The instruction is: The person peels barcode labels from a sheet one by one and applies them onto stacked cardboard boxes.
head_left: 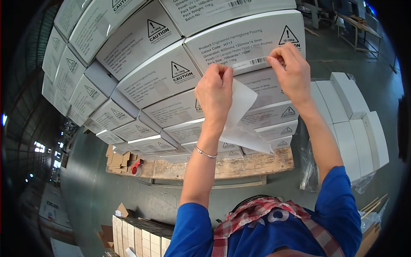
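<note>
My left hand [214,92] is closed in a pinch on a white sheet of backing paper [242,103], which hangs down and bends in front of the cartons. A narrow white barcode label [252,63] stretches between my two hands, against the face of a white flooring carton [239,40]. My right hand [292,70] is closed, with thumb and fingertip at the label's right end. Whether the label touches the carton I cannot tell. Printed text and a caution triangle [289,35] show on the carton.
Stacked white cartons [160,81] rise in front of me on a wooden pallet [205,169]. A red tape dispenser [136,168] and cardboard pieces [117,160] lie at its left end. More white cartons [357,137] stand at right, with plastic film [309,171] beside them.
</note>
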